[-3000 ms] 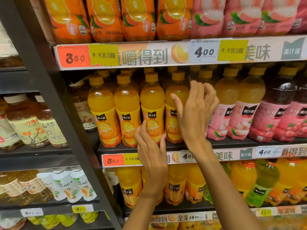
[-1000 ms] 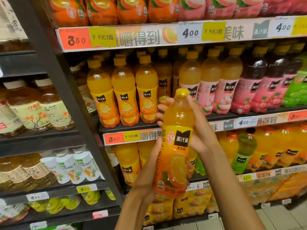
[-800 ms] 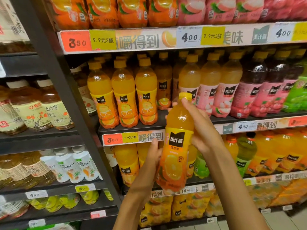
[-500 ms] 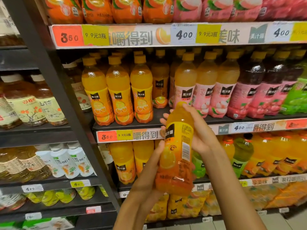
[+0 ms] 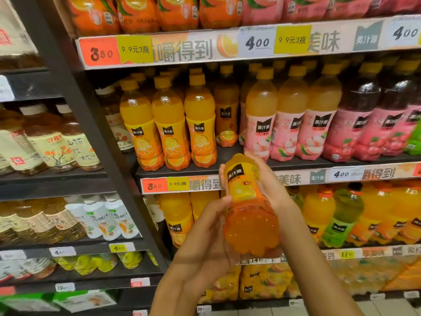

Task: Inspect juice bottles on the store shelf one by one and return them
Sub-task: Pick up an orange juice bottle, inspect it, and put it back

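orange and yellow price tags (image 5: 117, 51) line the shelf edge. left of the dark upright post (image 5: 75, 110), tea bottles with cream labels (image 5: 52, 144) stand above white-labelled bottles (image 5: 107, 220).

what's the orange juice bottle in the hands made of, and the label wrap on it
Orange juice bottle: looks like clear glossy plastic, since the juice shows through its lobed base and it carries soft highlights. Label wrap: seemingly thin printed plastic film, smooth and slightly shiny, clinging to the bottle's curve; paper cannot be ruled out.
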Tool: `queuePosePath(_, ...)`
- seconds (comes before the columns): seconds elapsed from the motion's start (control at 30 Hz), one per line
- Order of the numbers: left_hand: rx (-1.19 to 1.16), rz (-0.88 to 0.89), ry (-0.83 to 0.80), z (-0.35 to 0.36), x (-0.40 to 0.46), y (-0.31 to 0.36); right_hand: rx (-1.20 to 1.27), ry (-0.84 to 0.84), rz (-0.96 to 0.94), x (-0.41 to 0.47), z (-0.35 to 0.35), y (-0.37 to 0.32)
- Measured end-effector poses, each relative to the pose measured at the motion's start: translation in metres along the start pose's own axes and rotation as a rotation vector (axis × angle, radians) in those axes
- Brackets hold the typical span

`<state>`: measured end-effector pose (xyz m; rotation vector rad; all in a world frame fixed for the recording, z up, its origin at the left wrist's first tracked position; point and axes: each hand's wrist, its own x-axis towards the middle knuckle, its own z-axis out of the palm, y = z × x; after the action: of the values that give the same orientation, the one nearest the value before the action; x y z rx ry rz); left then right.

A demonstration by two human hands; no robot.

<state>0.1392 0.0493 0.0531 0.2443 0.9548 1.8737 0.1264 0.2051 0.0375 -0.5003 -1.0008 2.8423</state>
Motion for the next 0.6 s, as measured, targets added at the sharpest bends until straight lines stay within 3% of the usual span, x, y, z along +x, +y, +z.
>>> queuePosePath(0.07, 0.076, -0.012, -0.022, -0.002, 0.002, -0.002, 0.083, -0.048, 0.019, -0.001, 0.004, -0.005)
queuePosePath(0.27, 0.432, 0.135, 0.020, -0.020, 0.016, -0.010, -0.235, -0.096, -0.164, 0.003, 0.008, -0.025)
queuePosePath(0.4, 0.592, 0.218, 0.025, -0.023, 0.027, -0.012, -0.483, -0.110, -0.349, -0.008, 0.017, -0.028)
queuePosePath(0.6, 0.743, 0.424, 0.005, -0.033, 0.040, -0.010, -0.591, -0.186, -0.627, -0.016, 0.018, -0.026)
